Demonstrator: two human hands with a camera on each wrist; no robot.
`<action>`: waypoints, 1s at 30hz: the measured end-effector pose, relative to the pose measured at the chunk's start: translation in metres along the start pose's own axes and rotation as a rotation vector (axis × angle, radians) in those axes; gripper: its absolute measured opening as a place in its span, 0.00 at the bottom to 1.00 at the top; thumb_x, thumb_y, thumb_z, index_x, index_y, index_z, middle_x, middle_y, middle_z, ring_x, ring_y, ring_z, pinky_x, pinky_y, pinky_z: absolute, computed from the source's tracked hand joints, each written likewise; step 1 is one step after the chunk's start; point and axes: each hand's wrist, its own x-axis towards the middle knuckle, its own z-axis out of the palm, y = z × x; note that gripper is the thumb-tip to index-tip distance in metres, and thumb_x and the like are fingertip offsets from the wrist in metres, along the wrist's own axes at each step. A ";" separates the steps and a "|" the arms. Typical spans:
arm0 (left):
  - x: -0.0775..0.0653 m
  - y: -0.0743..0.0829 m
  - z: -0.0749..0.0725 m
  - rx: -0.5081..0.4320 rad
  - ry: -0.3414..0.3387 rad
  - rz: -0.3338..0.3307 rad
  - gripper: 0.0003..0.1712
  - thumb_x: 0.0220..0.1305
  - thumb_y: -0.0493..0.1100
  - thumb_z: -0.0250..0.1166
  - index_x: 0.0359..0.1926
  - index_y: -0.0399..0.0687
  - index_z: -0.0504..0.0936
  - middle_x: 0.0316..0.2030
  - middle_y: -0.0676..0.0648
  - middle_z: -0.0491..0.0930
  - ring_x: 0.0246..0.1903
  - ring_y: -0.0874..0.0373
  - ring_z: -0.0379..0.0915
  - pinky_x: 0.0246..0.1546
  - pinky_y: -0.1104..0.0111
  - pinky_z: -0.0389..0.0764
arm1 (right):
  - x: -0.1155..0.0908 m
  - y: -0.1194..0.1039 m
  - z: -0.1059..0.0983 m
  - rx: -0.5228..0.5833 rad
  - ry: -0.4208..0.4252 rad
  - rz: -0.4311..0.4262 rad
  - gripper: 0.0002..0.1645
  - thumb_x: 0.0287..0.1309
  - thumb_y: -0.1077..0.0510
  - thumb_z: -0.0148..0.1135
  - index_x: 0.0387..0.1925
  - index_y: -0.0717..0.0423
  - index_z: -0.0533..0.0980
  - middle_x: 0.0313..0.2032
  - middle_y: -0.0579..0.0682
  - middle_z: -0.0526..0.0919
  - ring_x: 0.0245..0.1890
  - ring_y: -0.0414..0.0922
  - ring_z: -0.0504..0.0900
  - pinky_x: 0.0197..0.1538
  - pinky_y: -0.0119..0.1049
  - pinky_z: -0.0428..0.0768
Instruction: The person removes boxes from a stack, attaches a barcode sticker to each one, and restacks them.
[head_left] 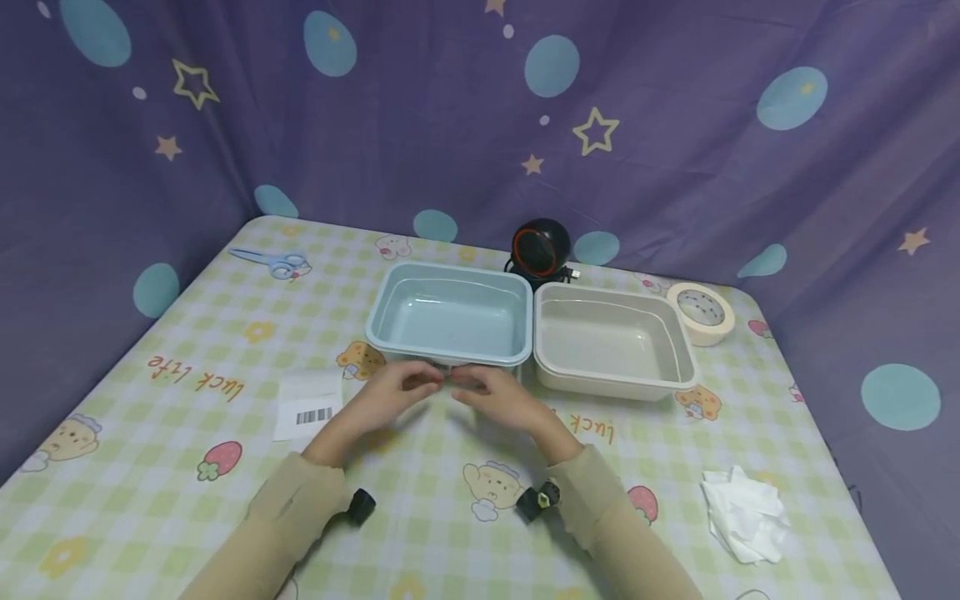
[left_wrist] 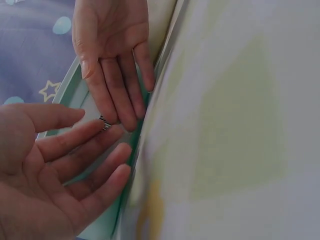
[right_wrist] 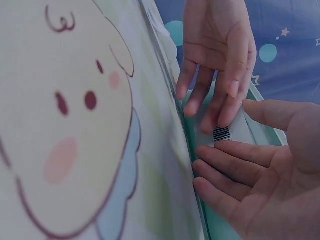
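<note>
At the table's (head_left: 420, 492) middle — left hand (head_left: 392, 396) and right hand (head_left: 498, 398) before a barcode label (right_wrist: 221, 134).
Fingers loosely straight, gripping nothing — fingertips close by the label on the blue tub's (head_left: 450, 325) near wall; beyond, a black device (head_left: 542, 248) stands by the far edge.

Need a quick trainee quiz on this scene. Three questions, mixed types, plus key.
1. Which is nearest the left hand and right hand? A) tissue B) blue tub C) scissors
2. True or false: the tape sits inside the grey tub.
3. Fill in: in the head view, the white paper left of the left hand bears a printed ____.

Key: 1. B; 2. False; 3. barcode.
</note>
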 end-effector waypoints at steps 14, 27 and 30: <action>0.007 -0.013 -0.007 -0.178 -0.009 -0.145 0.20 0.72 0.40 0.54 0.56 0.28 0.74 0.50 0.30 0.79 0.41 0.47 0.82 0.39 0.64 0.85 | 0.000 0.002 -0.003 -0.029 0.033 0.006 0.25 0.67 0.54 0.56 0.61 0.61 0.71 0.61 0.57 0.77 0.62 0.52 0.76 0.64 0.45 0.74; 0.007 -0.015 -0.018 -0.235 0.079 -0.293 0.20 0.72 0.38 0.52 0.59 0.28 0.72 0.55 0.29 0.76 0.43 0.50 0.82 0.45 0.64 0.84 | -0.007 0.009 -0.017 -0.103 0.088 0.055 0.25 0.67 0.50 0.55 0.62 0.54 0.72 0.59 0.53 0.79 0.60 0.50 0.77 0.65 0.46 0.73; 0.006 -0.014 -0.020 -0.226 0.108 -0.317 0.20 0.72 0.38 0.51 0.57 0.27 0.73 0.53 0.29 0.78 0.40 0.55 0.82 0.43 0.67 0.84 | -0.011 0.009 -0.021 -0.127 0.097 0.066 0.25 0.67 0.49 0.55 0.62 0.53 0.72 0.59 0.52 0.80 0.59 0.50 0.78 0.65 0.46 0.73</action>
